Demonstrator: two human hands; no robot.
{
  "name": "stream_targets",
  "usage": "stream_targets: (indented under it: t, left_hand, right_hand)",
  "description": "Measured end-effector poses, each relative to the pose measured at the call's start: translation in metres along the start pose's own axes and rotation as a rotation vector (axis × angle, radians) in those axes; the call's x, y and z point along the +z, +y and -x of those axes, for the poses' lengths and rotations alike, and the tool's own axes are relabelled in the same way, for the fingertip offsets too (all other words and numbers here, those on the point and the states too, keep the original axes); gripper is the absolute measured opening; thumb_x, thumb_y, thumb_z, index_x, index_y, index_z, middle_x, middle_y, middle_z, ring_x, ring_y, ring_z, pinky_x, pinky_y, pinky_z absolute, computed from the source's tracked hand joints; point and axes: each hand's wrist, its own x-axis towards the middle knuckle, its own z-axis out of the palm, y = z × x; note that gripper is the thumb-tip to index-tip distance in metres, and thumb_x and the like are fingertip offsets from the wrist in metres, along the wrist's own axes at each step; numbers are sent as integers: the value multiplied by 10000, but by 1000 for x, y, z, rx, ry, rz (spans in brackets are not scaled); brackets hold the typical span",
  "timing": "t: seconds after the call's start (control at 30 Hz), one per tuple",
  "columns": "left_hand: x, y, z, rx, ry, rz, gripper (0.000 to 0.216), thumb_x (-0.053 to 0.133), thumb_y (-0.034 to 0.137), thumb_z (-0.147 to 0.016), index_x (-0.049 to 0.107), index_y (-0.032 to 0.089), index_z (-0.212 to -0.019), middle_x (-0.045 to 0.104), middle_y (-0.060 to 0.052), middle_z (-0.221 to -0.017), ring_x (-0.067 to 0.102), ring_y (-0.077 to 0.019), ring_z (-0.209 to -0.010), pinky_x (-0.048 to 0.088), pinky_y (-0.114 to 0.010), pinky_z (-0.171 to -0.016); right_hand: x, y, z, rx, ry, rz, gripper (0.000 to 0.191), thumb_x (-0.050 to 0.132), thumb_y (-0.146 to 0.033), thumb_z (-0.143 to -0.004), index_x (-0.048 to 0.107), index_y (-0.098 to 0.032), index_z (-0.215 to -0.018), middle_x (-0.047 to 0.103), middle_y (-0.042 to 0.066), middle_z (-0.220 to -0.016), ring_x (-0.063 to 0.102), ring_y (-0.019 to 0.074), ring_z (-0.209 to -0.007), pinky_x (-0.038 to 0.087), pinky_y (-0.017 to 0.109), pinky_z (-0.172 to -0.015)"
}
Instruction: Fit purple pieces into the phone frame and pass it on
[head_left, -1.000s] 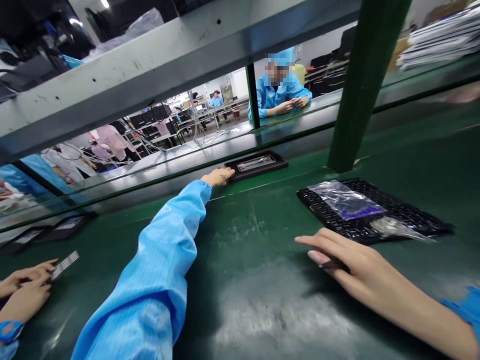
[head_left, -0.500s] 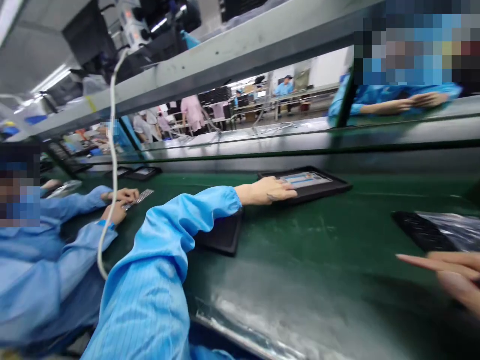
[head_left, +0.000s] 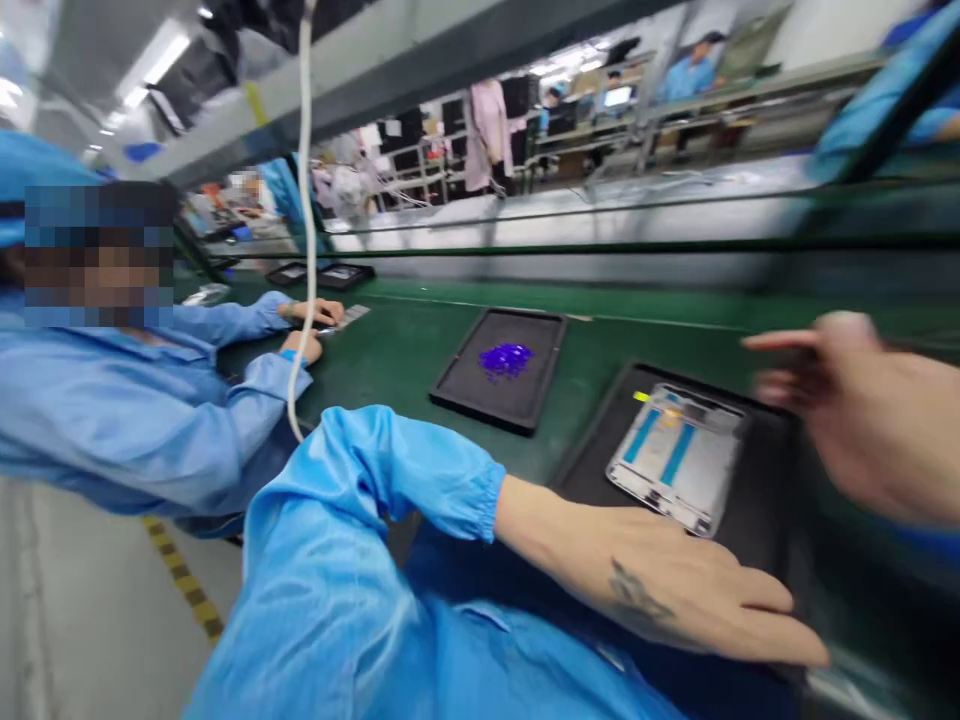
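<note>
Two hands — left hand (head_left: 675,600) flat on matte black tray (head_left: 757,520); right hand (head_left: 862,420) blurred.

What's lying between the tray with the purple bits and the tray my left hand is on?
Nothing: in the head view only a bare strip of green belt separates the tray with purple bits from the tray under the left hand.

black tray (head_left: 757,500), green belt (head_left: 420,350), blue sleeve (head_left: 352,560)
</note>
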Motion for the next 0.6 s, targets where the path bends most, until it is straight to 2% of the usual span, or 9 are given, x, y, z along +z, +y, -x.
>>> stream_targets:
  t: [0.03,0.1,0.17,0.3,0.47,0.6]
  left_hand:
    - [4,7,-2,-13,20,47,369,341,130,-1019,584,99,-1296,621,-113,-1079,633,-168,-867,509,-305,-695]
    - [12,19,-4,-47,89,101,332,352,154,-1021,576,103,-1261,607,-90,-1012,608,-170,-785,471,-310,-572]
    - [17,24,-4,-51,173,100,289,368,201,-1034,575,109,-1214,593,-75,-986,576,-171,-745,437,-307,-522]
    - [22,15,5,-11,269,-28,327,362,351,-1075,603,134,-1122,607,-65,-969,567,-202,-817,490,-349,-687]
    - [26,-15,31,-270,204,-189,177,524,318,-1023,604,160,-1033,623,-79,-996,567,-237,-904,469,-358,-725]
    - [30,-20,42,-226,159,-156,121,490,241,-1028,585,169,-1009,604,-65,-940,544,-217,-888,454,-325,-717]
  right_hand:
    - [10,-1,1,68,14,-68,469,689,-627,-880,704,-168,-787,657,113,-856,541,141,-651,429,312,-612]
    - [22,4,4,92,30,-31,446,701,-576,-897,723,-145,-788,611,61,-712,517,124,-632,404,274,-605]
    - [24,11,6,98,1,-12,445,702,-575,-900,739,-138,-822,615,45,-699,531,118,-646,413,249,-618]
    - [20,19,9,101,-98,-40,565,691,-702,-842,749,-141,-839,627,40,-711,539,110,-650,439,215,-623]
    - [28,19,8,173,-262,-115,671,675,-796,-781,748,-132,-835,605,43,-679,523,116,-607,453,228,-586]
    - [38,17,10,215,-322,-154,659,696,-780,-776,746,-127,-842,605,40,-681,518,110,-601,447,222,-575]
